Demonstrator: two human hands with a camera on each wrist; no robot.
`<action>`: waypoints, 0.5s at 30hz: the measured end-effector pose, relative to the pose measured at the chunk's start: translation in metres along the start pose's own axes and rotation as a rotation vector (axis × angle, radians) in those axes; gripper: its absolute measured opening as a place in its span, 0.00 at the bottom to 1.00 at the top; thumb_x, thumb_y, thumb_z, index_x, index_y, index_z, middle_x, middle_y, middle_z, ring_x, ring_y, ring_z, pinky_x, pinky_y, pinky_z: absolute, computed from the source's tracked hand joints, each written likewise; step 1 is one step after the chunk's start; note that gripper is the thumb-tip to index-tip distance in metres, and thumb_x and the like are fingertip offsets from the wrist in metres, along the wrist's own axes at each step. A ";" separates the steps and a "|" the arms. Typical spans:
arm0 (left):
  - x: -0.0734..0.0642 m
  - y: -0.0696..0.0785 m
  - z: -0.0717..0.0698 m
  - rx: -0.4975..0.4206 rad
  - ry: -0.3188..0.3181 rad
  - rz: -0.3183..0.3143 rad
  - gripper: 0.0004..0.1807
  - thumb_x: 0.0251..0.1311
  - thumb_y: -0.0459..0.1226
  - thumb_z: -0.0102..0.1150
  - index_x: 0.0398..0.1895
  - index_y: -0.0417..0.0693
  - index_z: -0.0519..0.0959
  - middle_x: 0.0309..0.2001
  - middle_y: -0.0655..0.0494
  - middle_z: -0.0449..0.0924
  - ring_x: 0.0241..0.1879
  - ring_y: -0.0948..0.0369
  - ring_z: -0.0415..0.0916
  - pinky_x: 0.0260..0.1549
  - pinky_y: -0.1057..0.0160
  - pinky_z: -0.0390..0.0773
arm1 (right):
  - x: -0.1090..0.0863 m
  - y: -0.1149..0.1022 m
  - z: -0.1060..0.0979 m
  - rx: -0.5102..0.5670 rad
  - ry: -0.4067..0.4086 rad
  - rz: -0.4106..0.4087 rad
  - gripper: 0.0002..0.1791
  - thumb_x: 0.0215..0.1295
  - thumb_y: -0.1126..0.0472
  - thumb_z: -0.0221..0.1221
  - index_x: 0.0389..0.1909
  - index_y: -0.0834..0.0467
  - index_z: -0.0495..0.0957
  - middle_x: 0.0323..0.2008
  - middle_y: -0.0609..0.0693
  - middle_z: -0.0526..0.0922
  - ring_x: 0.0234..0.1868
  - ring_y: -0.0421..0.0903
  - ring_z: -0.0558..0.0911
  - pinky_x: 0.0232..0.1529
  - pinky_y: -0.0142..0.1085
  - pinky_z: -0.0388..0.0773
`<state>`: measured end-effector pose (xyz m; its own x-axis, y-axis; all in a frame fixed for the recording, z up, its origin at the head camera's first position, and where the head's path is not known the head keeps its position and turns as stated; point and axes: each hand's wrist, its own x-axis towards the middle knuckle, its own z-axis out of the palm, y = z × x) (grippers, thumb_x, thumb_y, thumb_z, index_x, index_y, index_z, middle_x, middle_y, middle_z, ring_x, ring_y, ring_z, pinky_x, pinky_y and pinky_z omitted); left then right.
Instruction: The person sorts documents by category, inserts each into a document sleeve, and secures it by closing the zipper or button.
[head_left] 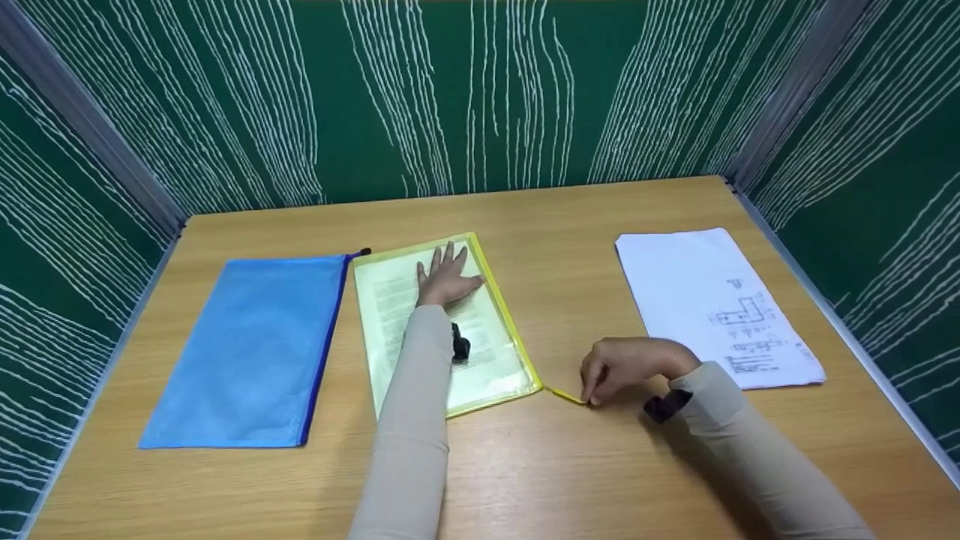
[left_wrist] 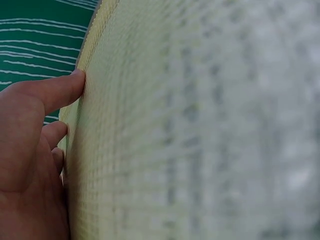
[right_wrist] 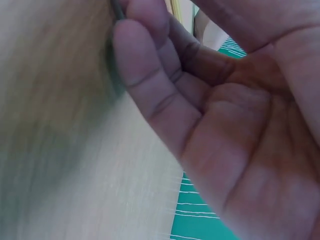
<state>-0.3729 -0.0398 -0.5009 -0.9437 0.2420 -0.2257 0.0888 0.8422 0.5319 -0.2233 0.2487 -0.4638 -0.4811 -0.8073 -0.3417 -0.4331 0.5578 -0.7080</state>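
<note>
A yellow mesh zip pouch (head_left: pixel 487 360) lies on the table with printed paper showing through its clear face. My left hand (head_left: pixel 448 287) rests on its upper part, fingers spread. In the left wrist view the fingertips (left_wrist: pixel 75 82) touch the gridded surface of the pouch. From the pouch's lower right corner a yellow zipper tail (head_left: pixel 564 394) runs out to the right. My right hand (head_left: pixel 630 365) pinches the end of that tail close over the table. Its curled fingers (right_wrist: pixel 137 55) show in the right wrist view, where they hide most of what they hold.
To the left lies a blue zip pouch (head_left: pixel 247 352), its dark zipper tail (head_left: pixel 358 253) reaching the yellow pouch's top corner. A stack of white paper (head_left: pixel 675 277) with printed drawings lies on the right, just beyond my right hand. Green panels (head_left: pixel 480 97) with white lines border the table.
</note>
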 end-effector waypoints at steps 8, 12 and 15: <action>-0.001 -0.001 0.002 -0.020 -0.010 0.003 0.43 0.62 0.58 0.49 0.77 0.60 0.46 0.78 0.59 0.31 0.77 0.56 0.23 0.70 0.43 0.21 | 0.001 -0.005 0.002 0.041 -0.023 0.078 0.07 0.54 0.70 0.65 0.34 0.59 0.88 0.34 0.50 0.87 0.27 0.30 0.75 0.31 0.23 0.73; -0.002 -0.001 0.000 -0.022 -0.006 -0.001 0.43 0.62 0.58 0.50 0.77 0.60 0.46 0.78 0.59 0.31 0.77 0.57 0.23 0.70 0.43 0.21 | 0.002 -0.006 0.002 0.027 -0.007 0.134 0.07 0.54 0.69 0.65 0.33 0.57 0.88 0.34 0.47 0.88 0.28 0.32 0.75 0.32 0.24 0.74; -0.003 -0.001 -0.001 -0.038 0.004 0.005 0.43 0.62 0.57 0.50 0.77 0.60 0.47 0.78 0.58 0.31 0.77 0.56 0.23 0.70 0.43 0.21 | 0.002 -0.006 0.003 0.031 0.011 0.176 0.07 0.54 0.68 0.66 0.32 0.56 0.88 0.32 0.46 0.87 0.27 0.33 0.74 0.31 0.25 0.73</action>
<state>-0.3704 -0.0416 -0.5001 -0.9444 0.2444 -0.2197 0.0816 0.8220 0.5637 -0.2198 0.2433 -0.4624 -0.5556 -0.6958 -0.4552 -0.3178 0.6836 -0.6570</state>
